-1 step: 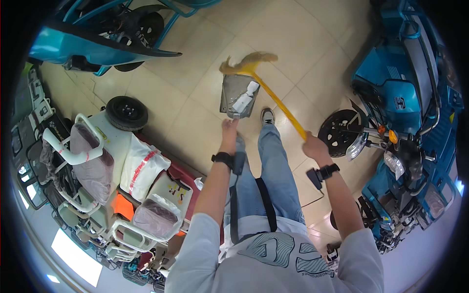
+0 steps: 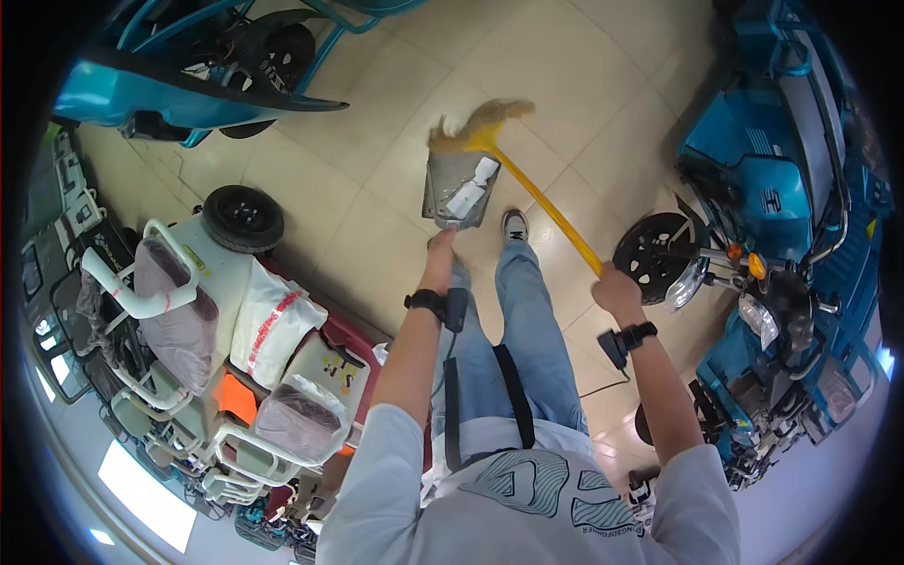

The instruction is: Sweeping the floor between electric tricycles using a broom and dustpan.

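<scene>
The broom (image 2: 543, 205) overlaps the dustpan's (image 2: 445, 179) far edge (open floor (image 2: 537, 56) beyond).

Beige tiled floor (image 2: 584, 75), pale wall (image 2: 800, 499)

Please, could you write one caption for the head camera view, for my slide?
Right hand holding a yellow broom, left hand at a grey dustpan with white scraps inside.
</scene>
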`<act>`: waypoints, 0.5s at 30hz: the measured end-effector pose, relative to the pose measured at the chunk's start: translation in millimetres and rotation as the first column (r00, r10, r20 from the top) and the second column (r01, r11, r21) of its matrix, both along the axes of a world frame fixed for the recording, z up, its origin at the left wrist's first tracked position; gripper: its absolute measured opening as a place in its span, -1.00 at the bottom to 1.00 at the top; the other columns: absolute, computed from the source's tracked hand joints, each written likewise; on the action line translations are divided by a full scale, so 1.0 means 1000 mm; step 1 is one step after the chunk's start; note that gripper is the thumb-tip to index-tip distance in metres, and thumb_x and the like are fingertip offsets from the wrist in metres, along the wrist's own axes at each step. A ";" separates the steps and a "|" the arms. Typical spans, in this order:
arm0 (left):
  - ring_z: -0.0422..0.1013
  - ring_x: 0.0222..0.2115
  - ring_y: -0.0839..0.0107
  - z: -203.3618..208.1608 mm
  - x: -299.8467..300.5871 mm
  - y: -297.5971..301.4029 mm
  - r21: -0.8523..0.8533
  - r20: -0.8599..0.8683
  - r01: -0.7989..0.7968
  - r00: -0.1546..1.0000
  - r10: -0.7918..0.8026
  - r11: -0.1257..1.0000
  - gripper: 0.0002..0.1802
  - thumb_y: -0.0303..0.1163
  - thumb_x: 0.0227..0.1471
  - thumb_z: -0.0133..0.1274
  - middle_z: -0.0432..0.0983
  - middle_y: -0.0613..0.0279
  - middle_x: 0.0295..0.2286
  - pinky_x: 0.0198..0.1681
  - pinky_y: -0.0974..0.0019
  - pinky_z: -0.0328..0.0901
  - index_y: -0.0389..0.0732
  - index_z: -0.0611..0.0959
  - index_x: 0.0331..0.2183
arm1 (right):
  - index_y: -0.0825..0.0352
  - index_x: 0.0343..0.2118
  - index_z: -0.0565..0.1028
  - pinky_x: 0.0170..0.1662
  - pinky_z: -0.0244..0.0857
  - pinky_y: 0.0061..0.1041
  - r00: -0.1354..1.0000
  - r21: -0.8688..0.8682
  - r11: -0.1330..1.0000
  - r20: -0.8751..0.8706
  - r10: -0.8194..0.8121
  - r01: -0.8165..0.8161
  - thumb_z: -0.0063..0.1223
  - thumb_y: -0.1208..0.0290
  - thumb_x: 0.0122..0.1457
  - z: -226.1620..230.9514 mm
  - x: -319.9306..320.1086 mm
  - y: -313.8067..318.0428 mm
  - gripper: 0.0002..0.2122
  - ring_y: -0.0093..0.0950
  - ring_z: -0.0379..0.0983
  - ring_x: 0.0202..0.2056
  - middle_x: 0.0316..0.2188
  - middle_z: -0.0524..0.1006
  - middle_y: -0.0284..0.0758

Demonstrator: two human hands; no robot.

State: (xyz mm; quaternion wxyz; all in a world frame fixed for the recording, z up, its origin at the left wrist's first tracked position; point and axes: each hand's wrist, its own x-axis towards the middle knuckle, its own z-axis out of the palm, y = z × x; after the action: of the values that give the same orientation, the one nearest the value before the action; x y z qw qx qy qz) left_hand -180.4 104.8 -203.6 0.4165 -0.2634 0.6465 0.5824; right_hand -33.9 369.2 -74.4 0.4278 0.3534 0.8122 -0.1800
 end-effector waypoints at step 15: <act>0.16 -0.68 0.69 -0.009 0.047 -0.035 -0.075 -0.054 -0.374 0.927 0.371 0.924 -0.70 -0.17 -0.07 -0.02 0.18 0.46 -0.71 -0.66 0.64 0.05 -0.09 0.37 -0.67 | 0.25 -0.60 0.24 -0.81 0.00 -0.66 0.682 -0.266 0.639 0.115 -0.722 0.722 -0.28 0.06 0.10 0.045 0.168 0.021 -0.66 -0.69 0.09 -0.84 -0.83 0.16 -0.50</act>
State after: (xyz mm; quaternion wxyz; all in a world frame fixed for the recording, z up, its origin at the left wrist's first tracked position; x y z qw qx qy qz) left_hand -133.7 69.8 -212.2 0.2744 -0.3873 0.6165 0.6282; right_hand 133.7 390.6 -29.2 0.3663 0.5809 0.5685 -0.4530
